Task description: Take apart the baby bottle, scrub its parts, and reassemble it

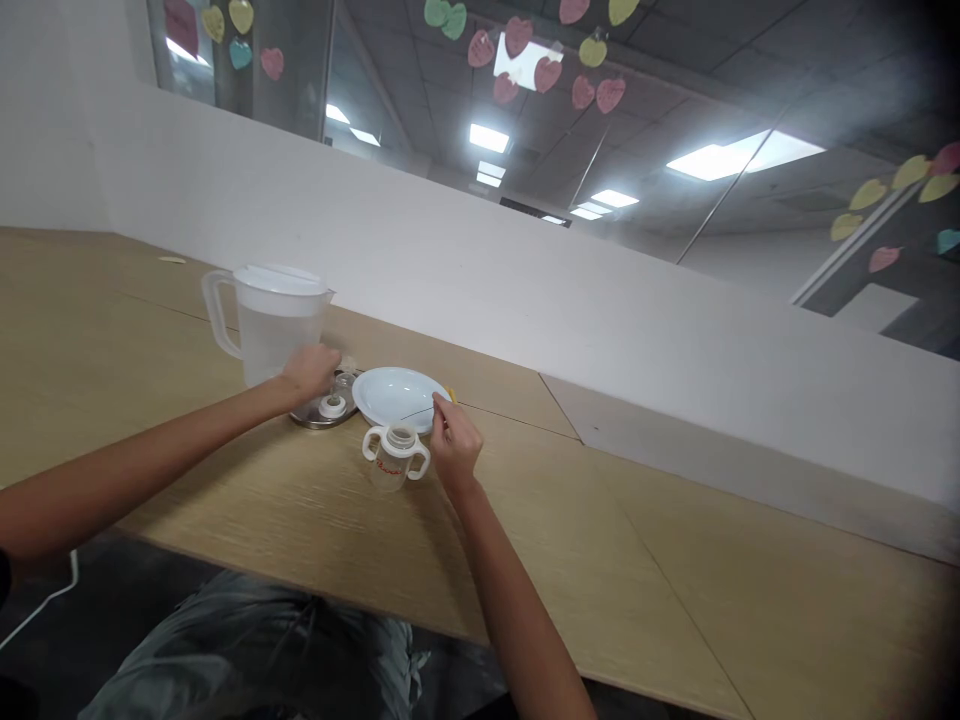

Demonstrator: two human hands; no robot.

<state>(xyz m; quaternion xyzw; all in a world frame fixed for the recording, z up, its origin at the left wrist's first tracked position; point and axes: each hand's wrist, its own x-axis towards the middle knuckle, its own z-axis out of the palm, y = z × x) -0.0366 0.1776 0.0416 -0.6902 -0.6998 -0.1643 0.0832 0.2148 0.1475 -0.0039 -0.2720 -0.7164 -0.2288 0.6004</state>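
Note:
My right hand is closed in a pinch on a thin dark rod, which points left over a white dish. A small yellow piece shows just behind its fingertips; I cannot tell whether it belongs to the rod. Just left of that hand stands a clear baby bottle, upright and uncapped, with two white handles and red lettering. My left hand is closed above a round metal tray; what its fingers hold is hidden. On the tray lie a white ring-shaped part and small clear pieces.
A translucent lidded pitcher stands behind my left hand, on the wooden table. A white wall with glass above borders the table's back. Heart-shaped paper notes stick to the glass. A white cable hangs at lower left.

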